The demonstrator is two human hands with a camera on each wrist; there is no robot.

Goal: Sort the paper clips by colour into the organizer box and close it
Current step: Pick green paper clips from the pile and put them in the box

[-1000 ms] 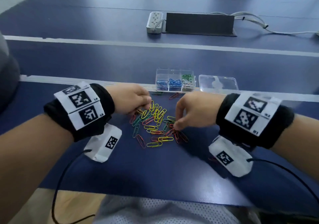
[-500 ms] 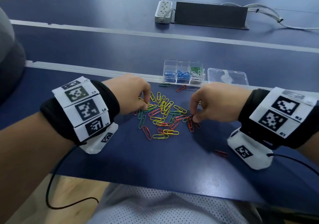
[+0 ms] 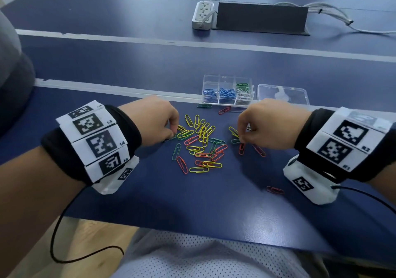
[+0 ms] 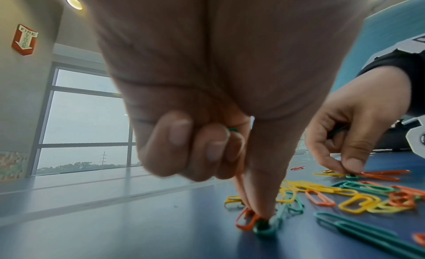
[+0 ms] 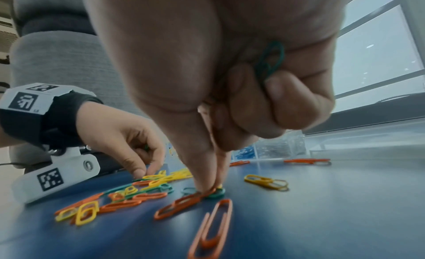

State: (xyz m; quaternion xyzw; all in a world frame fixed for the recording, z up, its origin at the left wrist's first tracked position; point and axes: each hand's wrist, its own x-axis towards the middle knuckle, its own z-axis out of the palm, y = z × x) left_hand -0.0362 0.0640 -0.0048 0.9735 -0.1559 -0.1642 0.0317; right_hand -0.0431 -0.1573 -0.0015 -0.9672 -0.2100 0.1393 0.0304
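two hands [image 3: 154, 120], one organizer box [image 3: 228, 90], one lid [image 3: 282, 93], one power strip [image 3: 202, 14]

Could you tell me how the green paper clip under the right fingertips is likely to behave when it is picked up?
The green paper clip lies flat on the smooth tabletop, so it will probably slide before it lifts. An orange clip overlaps it and may drag along. The right hand already holds another green clip, so it seems light.

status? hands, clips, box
Left hand and right hand both pinching green clips from pile. Organizer box open, partly filled. Nothing blocking.
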